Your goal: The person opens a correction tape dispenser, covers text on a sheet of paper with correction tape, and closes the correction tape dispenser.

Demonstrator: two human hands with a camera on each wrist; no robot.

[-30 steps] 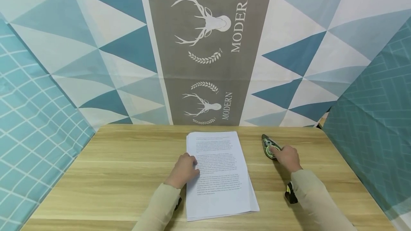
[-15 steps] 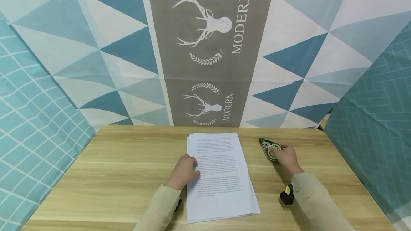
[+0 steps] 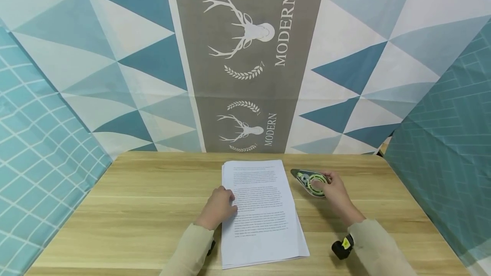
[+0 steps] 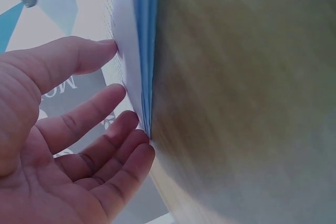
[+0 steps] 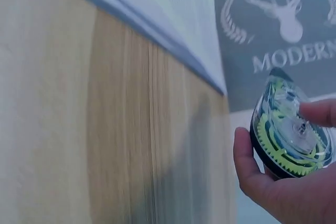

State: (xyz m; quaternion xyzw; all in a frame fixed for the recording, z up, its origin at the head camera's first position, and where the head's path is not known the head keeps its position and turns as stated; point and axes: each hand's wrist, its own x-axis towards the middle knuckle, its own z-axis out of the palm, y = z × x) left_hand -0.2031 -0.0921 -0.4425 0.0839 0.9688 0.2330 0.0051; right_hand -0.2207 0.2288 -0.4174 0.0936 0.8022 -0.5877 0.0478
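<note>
A stack of printed paper sheets (image 3: 257,242) lies on the wooden table, its lower sheets fanned slightly to the right. My left hand (image 3: 217,208) rests at the stack's left edge. In the left wrist view, the fingertips (image 4: 118,48) touch the paper, fingers gently bent without gripping it. Right of the stack, my right hand (image 3: 337,195) pinches a correction tape (image 3: 307,178) between thumb and fingers. In the right wrist view, that correction tape (image 5: 286,135) has a clear casing, a yellow-green gear wheel and a dark tip. The tip points left toward the paper, apart from it.
The table (image 3: 145,208) ends at a patterned cloth backdrop (image 3: 249,76) with deer heads. Blue tile-patterned cloth (image 3: 42,139) hangs on the left and a teal cloth (image 3: 441,152) on the right. A black wrist device (image 3: 341,248) sits by the right sleeve.
My right hand has moved left toward the paper with the correction tape, whose tip has turned from pointing up to pointing left. The left hand stays on the stack's edge.
</note>
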